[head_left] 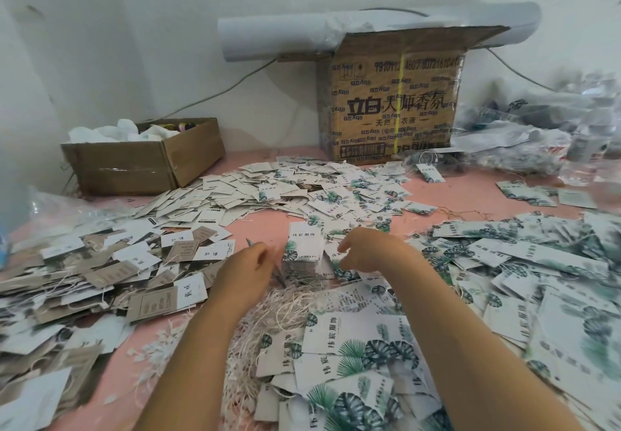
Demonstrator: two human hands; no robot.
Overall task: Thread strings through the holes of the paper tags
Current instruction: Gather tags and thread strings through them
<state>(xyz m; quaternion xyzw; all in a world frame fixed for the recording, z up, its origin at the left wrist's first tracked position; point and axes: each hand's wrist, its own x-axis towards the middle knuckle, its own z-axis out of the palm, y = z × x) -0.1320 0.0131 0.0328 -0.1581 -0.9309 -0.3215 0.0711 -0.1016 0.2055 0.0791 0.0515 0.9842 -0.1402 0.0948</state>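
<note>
A neat stack of white paper tags with green leaf print [304, 245] stands on the pink table [265, 225] in the middle. My left hand [248, 267] is at the stack's left side with its fingers curled toward it; blur hides what they hold. My right hand [364, 250] hovers at the stack's right edge, fingers loosely curled over loose tags, with nothing visibly held. A tangle of white strings [279, 313] lies between my forearms, just in front of the stack. Tags with strings attached [356, 356] are heaped under my right forearm.
Loose tags spread behind the stack [302, 192], brown and white tags pile at the left [100, 272], and leaf tags at the right [524, 262]. A low open carton [144, 161] sits back left, a tall printed carton [393, 101] back centre, and plastic bags [537, 128] back right.
</note>
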